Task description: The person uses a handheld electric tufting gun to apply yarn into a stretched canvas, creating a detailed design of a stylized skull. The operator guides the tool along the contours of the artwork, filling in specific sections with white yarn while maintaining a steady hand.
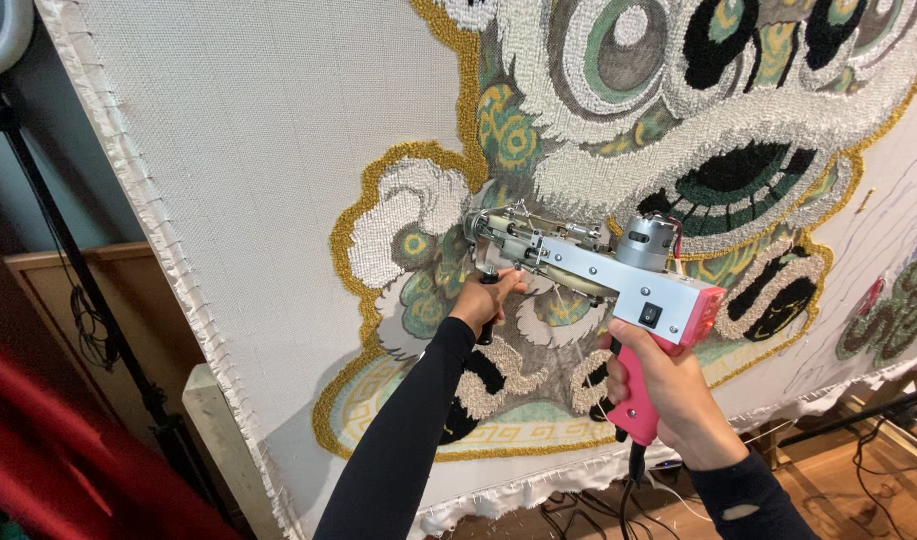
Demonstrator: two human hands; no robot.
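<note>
A tufting gun (618, 280) with a silver body, a grey motor on top and a pink handle points at a stretched cloth (258, 150). My right hand (668, 385) grips the pink handle. My left hand (486, 297) holds the black front grip under the gun's nose, which touches the cloth. The cloth carries a tufted lion-head design (698, 110) in white, gold, green and black yarn. Both my arms wear black sleeves.
The cloth is tacked onto a wooden frame (213, 420) at the left edge. A black stand (68, 260) with cables rises at the left. More cables (878, 470) lie on the wooden floor at the lower right. Something red, blurred, fills the lower left corner.
</note>
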